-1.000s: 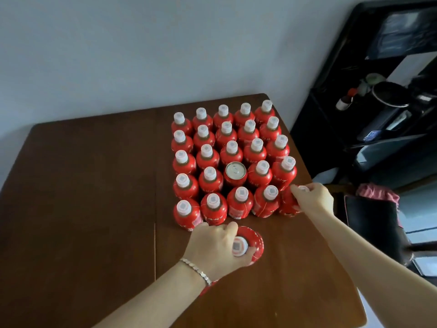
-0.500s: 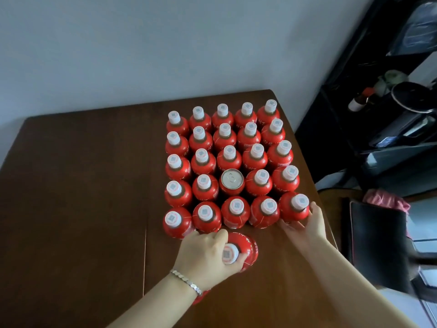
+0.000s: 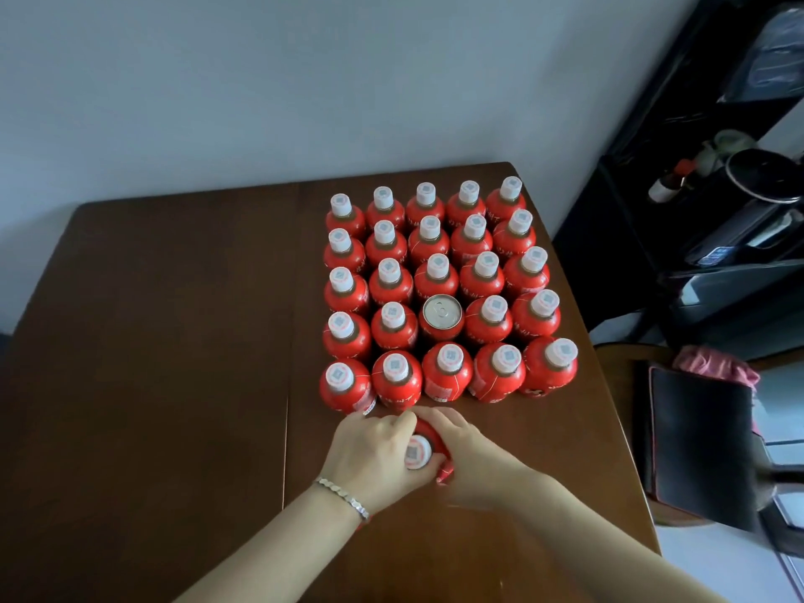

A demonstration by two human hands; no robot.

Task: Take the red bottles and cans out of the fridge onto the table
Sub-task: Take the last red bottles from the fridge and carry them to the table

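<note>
Twenty-four red white-capped plastic bottles (image 3: pixel 436 281) and a red metal can (image 3: pixel 441 314) stood on the brown wooden surface (image 3: pixel 174 341). The left hand (image 3: pixel 374 454) and right hand (image 3: pixel 476 456) kept their grip on a further bottle (image 3: pixel 418 451).

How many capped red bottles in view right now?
25. 24 bottles in the five-by-five block with the can; front bottle held between left hand and right hand. Red under the left wrist may hide another.

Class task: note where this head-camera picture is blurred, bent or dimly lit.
Head view: the right hand is smeared by motion beside the held bottle; edges of the table bow from the wide lens; light is dim, with a glint on the can.
</note>
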